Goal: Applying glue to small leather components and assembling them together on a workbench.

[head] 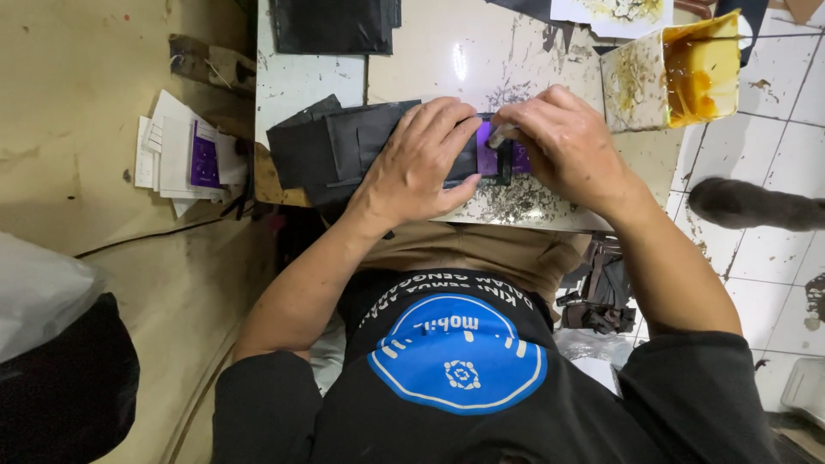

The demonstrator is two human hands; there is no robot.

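Looking straight down over the person's chest, both hands meet at the near edge of a white, glue-stained tabletop point(481, 60). The left hand point(423, 163) lies flat, palm down, fingers spread and pressing on a stack of black material pieces point(331, 146); it is open rather than clenched, holding the stack still by weight alone. The right hand point(563, 142) is curled, its fingertips pinched together on a small purple piece point(487, 159) that sits on the black strip between the two hands. That purple piece is right at the tabletop's front edge, touching the black material under it and partly hidden by the fingers of both hands. Whether anything thin is held in the right fingertips as well, I cannot tell. Off to the far right of the tabletop stands an open square tin of yellow glue point(700, 69), well apart from the hands. Another black stack point(331, 24) rests at the far edge. Down on the floor to the left lies a pile of white papers with a purple card point(204, 155) on top. Below the tabletop on the right hang dark scraps point(601, 296), and something grey and furry point(748, 204) lies on the white floor tiles.
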